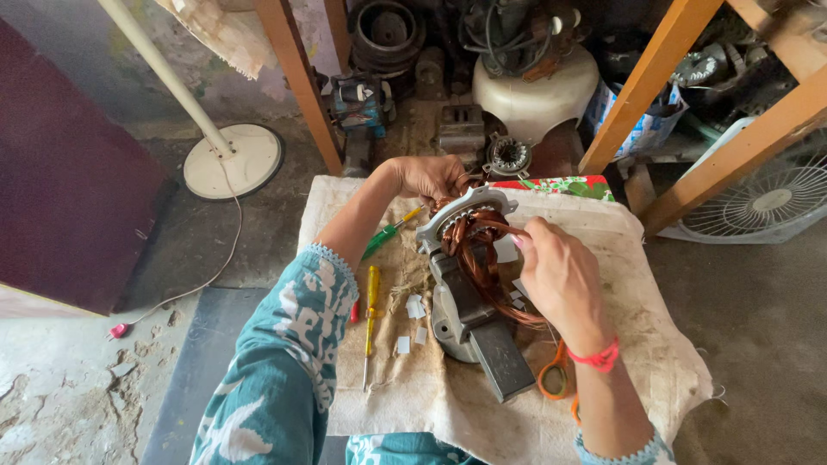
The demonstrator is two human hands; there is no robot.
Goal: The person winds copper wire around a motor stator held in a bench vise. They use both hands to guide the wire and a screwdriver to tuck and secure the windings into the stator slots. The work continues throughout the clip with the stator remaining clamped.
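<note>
1. The stator (465,226) stands clamped in a grey vise (469,314) on a cloth-covered desk (655,362).
2. Left hand (426,176) cups the stator's far rim, its grip closed on the metal.
3. Right hand (560,275) pinches copper wire (487,258) at the stator's near side, fingertips together.
4. A yellow screwdriver (371,310) lies left of the vise; orange scissors (556,375) lie under the right wrist.

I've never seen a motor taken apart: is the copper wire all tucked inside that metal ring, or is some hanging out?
Some hangs out. A copper wire bundle trails from the metal ring toward the right hand.
</note>
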